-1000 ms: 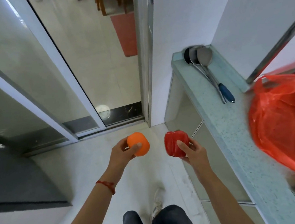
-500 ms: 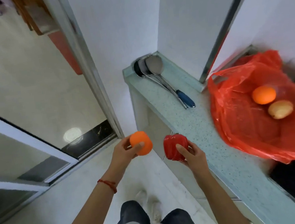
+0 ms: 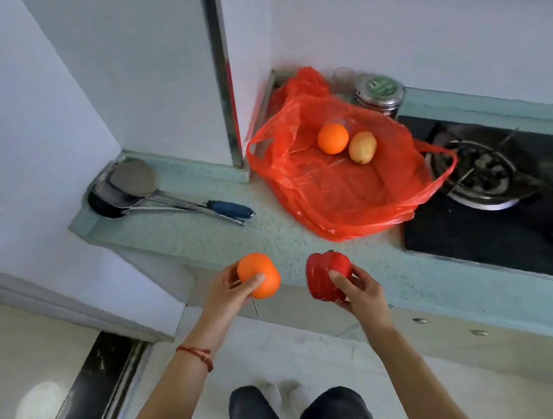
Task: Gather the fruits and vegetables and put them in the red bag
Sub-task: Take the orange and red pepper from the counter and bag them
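Note:
My left hand [image 3: 224,292] grips an orange pepper-like fruit [image 3: 259,275] at the front edge of the pale green counter [image 3: 223,239]. My right hand [image 3: 358,286] holds a red bell pepper [image 3: 326,277] beside it. Both are in the air, short of the red plastic bag [image 3: 341,184], which lies spread on the counter with its handles open. An orange [image 3: 332,138] and a yellowish potato [image 3: 362,147] rest on the bag, touching each other.
Ladles and a blue-handled utensil [image 3: 177,200] lie at the counter's left end. A black gas stove [image 3: 493,191] with a burner is right of the bag, under one handle. A metal tin [image 3: 380,94] stands behind the bag. White walls enclose the corner.
The view has swung right, from the doorway to the counter. The bag with the orange and potato now sits ahead of my hands, which keep holding the two items.

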Demonstrator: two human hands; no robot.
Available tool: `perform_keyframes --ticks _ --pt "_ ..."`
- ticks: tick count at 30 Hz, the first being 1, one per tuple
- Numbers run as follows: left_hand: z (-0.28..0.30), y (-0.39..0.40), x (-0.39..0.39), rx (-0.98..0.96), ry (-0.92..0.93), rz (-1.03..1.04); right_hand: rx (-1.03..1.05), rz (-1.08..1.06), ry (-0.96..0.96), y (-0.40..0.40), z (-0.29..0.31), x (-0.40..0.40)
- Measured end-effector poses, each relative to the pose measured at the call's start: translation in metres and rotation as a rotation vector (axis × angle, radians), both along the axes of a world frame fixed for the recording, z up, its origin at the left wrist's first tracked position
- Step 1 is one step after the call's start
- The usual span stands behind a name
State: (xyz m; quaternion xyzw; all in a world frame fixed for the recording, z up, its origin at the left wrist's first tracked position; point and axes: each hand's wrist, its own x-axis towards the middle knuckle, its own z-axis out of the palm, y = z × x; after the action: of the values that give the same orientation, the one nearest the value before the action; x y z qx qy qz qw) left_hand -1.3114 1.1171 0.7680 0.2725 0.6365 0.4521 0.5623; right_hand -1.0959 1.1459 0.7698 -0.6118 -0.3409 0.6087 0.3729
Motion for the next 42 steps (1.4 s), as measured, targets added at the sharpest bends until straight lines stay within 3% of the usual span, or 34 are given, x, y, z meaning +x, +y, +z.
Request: perform_keyframes --ticks 9,27,36,42 --pt "-0.003 0.049 0.028 0.033 -0.044 -0.155 0.017 -0.211 0.013 0.005 -0.001 0.029" --pt "-0.002 0.206 0.087 0.054 -0.052 -0.158 0.096 -0.14 0.01 0.169 0.007 0.082" --pt "-0.011 0.282 0.103 0.055 0.124 -0.186 0.061 -0.138 -0.146 0.233 -0.005 0.081" --pt "-0.024 0.321 0.105 0.052 0.329 -0.249 -0.002 -0.123 -0.36 0.262 -0.02 0.07"
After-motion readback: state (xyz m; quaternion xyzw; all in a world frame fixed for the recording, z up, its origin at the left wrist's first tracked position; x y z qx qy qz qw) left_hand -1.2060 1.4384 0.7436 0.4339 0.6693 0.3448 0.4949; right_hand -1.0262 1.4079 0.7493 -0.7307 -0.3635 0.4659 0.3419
